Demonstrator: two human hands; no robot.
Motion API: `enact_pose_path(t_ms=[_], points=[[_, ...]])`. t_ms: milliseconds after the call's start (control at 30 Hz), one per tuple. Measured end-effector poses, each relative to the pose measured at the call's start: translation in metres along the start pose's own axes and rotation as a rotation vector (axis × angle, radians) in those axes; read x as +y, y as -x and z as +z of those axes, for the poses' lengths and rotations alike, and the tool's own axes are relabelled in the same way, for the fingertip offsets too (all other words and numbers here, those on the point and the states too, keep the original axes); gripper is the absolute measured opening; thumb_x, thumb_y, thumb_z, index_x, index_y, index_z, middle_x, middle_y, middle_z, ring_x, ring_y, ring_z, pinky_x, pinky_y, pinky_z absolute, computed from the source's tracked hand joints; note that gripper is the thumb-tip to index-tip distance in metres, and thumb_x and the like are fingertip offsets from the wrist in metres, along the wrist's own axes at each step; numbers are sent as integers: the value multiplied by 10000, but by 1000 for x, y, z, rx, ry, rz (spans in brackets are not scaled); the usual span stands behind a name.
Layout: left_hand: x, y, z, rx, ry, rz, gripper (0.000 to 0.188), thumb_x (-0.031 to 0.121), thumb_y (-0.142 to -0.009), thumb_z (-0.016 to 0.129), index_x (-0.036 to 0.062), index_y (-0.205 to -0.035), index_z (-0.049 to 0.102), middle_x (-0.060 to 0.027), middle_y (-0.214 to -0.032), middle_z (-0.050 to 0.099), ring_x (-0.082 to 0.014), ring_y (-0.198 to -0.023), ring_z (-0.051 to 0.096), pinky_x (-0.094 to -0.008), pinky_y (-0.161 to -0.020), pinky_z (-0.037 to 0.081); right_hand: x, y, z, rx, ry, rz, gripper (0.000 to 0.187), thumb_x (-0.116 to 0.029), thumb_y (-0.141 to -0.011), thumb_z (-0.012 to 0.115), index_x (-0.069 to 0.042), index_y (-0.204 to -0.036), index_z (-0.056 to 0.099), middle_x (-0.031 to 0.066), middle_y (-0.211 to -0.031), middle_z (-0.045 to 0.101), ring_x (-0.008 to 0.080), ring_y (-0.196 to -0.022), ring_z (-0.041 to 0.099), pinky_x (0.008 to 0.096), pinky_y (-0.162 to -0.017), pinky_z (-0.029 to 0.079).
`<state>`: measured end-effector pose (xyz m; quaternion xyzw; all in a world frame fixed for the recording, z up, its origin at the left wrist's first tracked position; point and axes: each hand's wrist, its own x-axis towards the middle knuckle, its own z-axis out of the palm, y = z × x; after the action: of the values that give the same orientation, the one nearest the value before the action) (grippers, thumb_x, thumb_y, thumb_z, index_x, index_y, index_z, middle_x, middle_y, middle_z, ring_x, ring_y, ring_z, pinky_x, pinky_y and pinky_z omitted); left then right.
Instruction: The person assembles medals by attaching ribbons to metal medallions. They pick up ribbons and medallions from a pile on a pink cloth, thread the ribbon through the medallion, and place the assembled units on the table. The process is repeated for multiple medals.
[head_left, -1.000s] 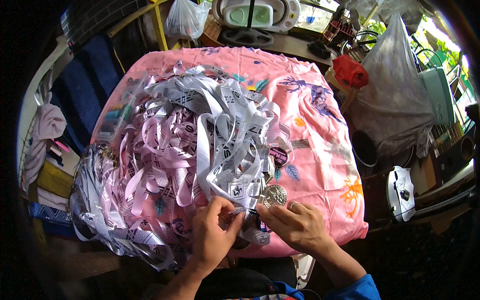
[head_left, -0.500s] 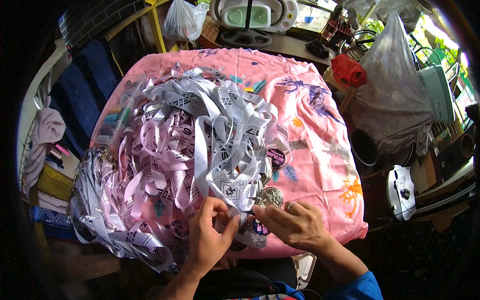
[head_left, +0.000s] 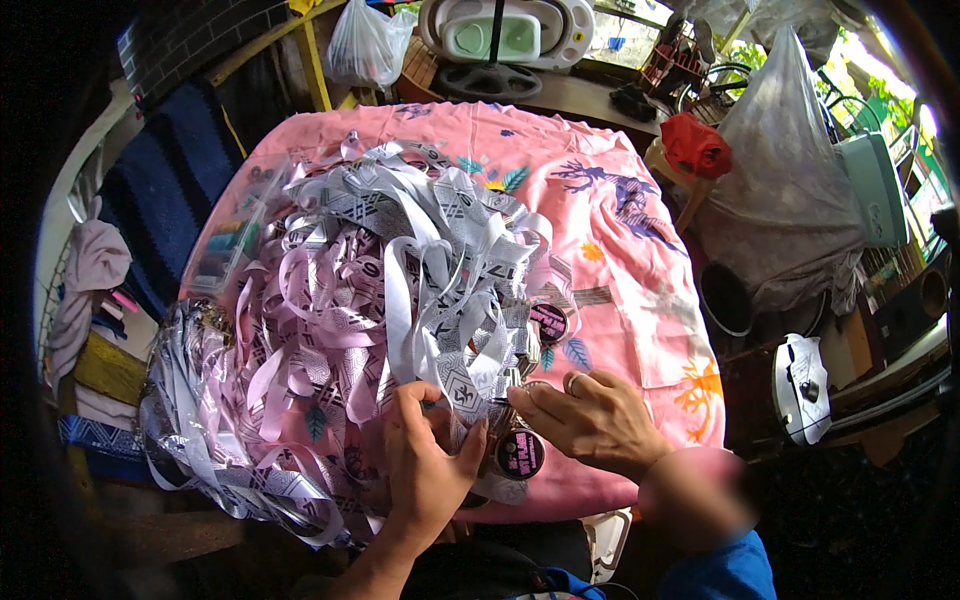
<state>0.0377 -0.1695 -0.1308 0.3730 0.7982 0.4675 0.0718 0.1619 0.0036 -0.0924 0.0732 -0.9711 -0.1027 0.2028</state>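
Observation:
A silver-white patterned ribbon (head_left: 462,394) comes down to my left hand (head_left: 432,455), whose thumb and fingers curl round its lower end. Close by on the right, my right hand (head_left: 590,422) is closed in a pinch; a thin, shiny tip (head_left: 499,401) sticks out of its fingers toward the ribbon, too small to name. Between and below the hands hangs or lies a round black medal (head_left: 520,455) with pink markings. Part of a silver medal edge shows under the right fingers. A second black-faced medal (head_left: 549,322) lies farther up, beside the ribbon heap.
A big heap of white and pink ribbons (head_left: 335,290) covers the left of the pink cloth-covered table (head_left: 640,330). A clear box of thread spools (head_left: 225,245) stands at its left edge. Ribbons in clear plastic (head_left: 190,400) hang over the front left corner.
My left thumb and forefinger have spread farther apart around the ribbon. My right hand has risen slightly, now covering most of the silver medal; the black medal below shows more fully.

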Motion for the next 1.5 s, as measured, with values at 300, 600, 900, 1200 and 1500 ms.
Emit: enact_pose_path(t_ms=[300,600,900,1200,1500], points=[[0,-1,-5,-26,85,-36,560,169,-801,777,33,-1134,348,-149,-881,620,-213,-815,616,-330,-697,472,7,0,1,79,22,-23,419,-187,-730,674,-212,-1147,696,-123,-920,546,84,-711,411,204,-554,378],[39,-19,-7,15,-513,391,228,303,-838,680,106,-951,655,-71,-1062,498,-253,-967,481,-440,-846,313,22,-8,0,41,94,-26,452,-204,-737,635,-181,-1188,659,-88,-884,512,91,-730,432,199,-571,422],[25,-26,12,14,-541,174,528,584,-901,491,88,-957,660,-92,-1013,470,-289,-968,455,-452,-807,300,27,-14,6,-48,-1,-87,467,-231,-730,601,-74,-1169,627,-33,-939,553,116,-771,493,205,-621,485],[20,-26,11,28,-460,200,506,551,-878,556,62,-949,665,-103,-993,466,-295,-948,447,-448,-797,316,29,-10,11,-6,-37,-60,469,-229,-751,607,-99,-1201,628,-48,-947,582,113,-768,503,237,-625,488],[18,-53,25,55,-318,174,473,466,-855,625,11,-732,672,-111,-915,481,-297,-921,460,-440,-805,349,44,-4,4,-103,-8,38,425,-197,-807,580,-108,-1222,606,-29,-977,587,131,-805,542,249,-653,501]])
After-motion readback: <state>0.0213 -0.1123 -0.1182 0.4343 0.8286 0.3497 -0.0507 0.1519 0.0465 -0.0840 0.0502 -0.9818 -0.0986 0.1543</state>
